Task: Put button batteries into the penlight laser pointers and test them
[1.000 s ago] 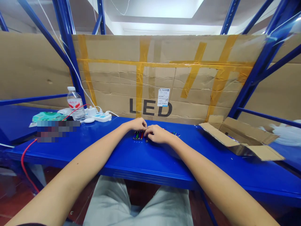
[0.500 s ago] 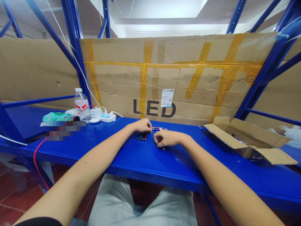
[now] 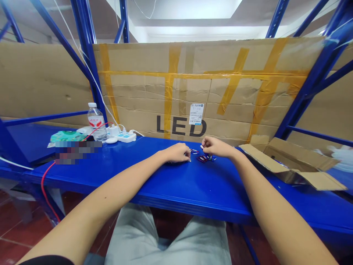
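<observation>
My left hand (image 3: 178, 152) rests on the blue table with its fingers curled. A shiny bit shows at its fingertips, too small to name. My right hand (image 3: 216, 146) is raised a little above the table, thumb and fingers pinching a small pale piece with a dark reddish edge (image 3: 202, 147). Just below it lies a loose pile of small coloured metal pieces (image 3: 205, 158), red, blue and dark, some shaped like carabiners. More slim red and blue pieces (image 3: 194, 151) lie between the two hands. Whatever is under my left hand is hidden.
An open cardboard box (image 3: 289, 165) stands at the right. To the left are a water bottle (image 3: 96, 121), a white power strip (image 3: 126, 137), a green pack (image 3: 66, 136) and a red cable (image 3: 44, 184). A large taped carton (image 3: 132, 99) walls off the back.
My right hand has moved right and up, away from the table's middle, and now pinches a small piece. My left hand has slid right, over where the row of coloured pieces lay.
</observation>
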{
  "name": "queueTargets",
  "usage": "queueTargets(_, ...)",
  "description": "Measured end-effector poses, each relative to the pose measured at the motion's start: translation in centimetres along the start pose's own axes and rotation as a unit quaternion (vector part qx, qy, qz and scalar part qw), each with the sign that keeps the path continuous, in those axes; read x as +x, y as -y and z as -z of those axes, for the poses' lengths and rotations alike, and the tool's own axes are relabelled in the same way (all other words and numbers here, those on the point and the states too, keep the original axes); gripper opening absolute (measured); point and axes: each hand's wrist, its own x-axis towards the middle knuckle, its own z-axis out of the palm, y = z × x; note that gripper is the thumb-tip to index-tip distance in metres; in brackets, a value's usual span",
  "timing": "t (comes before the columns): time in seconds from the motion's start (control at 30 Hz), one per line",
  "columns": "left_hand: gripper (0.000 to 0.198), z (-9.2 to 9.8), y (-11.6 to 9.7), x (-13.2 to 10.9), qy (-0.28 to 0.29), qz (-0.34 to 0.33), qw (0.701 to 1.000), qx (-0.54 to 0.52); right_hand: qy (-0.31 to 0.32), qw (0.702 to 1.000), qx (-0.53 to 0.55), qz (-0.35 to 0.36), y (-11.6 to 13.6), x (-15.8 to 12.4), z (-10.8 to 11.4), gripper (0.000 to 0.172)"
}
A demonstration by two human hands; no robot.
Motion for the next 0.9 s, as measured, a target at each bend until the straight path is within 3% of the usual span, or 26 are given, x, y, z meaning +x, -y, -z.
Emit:
queueTargets(0.27, 0.016, -0.2, 0.7, 0.0, -0.004, 0.005, 1.000, -0.013, -0.079, 0.995, -0.061, 0.019, -0.8, 0.6, -0.7, 0.025)
queueTargets(0.57, 0.016, -0.4, -0.1, 0.3, 0.003, 0.023, 1.000, 0.020, -0.076, 0.994, -0.078, 0.018, -0.8, 0.7, -1.0, 0.025)
queueTargets(0.9, 0.014, 0.2, -0.1, -0.2, 0.036, 0.067, 0.995, -0.061, -0.068, 0.994, -0.077, 0.040, -0.9, 0.8, -1.3, 0.024)
